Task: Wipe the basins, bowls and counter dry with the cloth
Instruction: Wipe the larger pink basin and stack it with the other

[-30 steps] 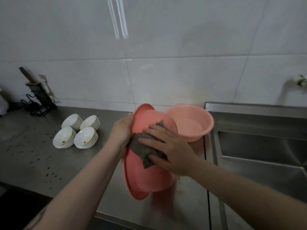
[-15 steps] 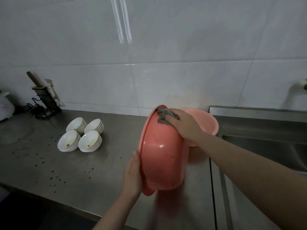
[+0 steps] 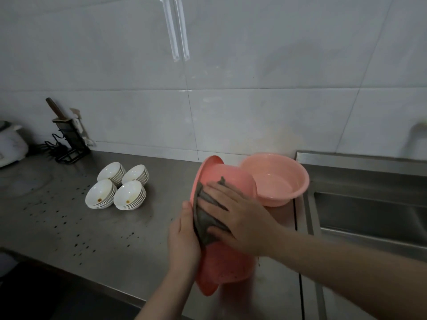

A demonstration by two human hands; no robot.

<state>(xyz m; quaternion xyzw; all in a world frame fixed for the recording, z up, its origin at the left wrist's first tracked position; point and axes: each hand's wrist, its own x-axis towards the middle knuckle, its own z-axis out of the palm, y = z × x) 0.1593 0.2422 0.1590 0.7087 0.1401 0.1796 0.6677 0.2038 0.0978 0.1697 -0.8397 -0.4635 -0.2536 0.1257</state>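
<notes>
A pink plastic basin [image 3: 227, 264] stands tilted on its edge above the steel counter [image 3: 92, 229], its underside turned toward me. My left hand [image 3: 183, 239] grips its left rim. My right hand [image 3: 240, 215] presses a grey cloth [image 3: 203, 215] flat against the basin's outer wall with fingers spread. Behind it a second, paler pink basin [image 3: 276, 181] sits upright on the counter. Several stacks of white bowls [image 3: 117, 187] stand to the left; the two front ones have brown spots inside.
Dark droplets speckle the counter on the left. A black knife rack [image 3: 67, 137] and a white appliance [image 3: 10, 144] stand against the tiled wall at far left. A steel sink [image 3: 369, 211] lies to the right. The counter's front edge runs below my arms.
My right hand slid the cloth from the basin's top rim down onto its outer wall. My left hand moved up the left rim, and the basin turned slightly.
</notes>
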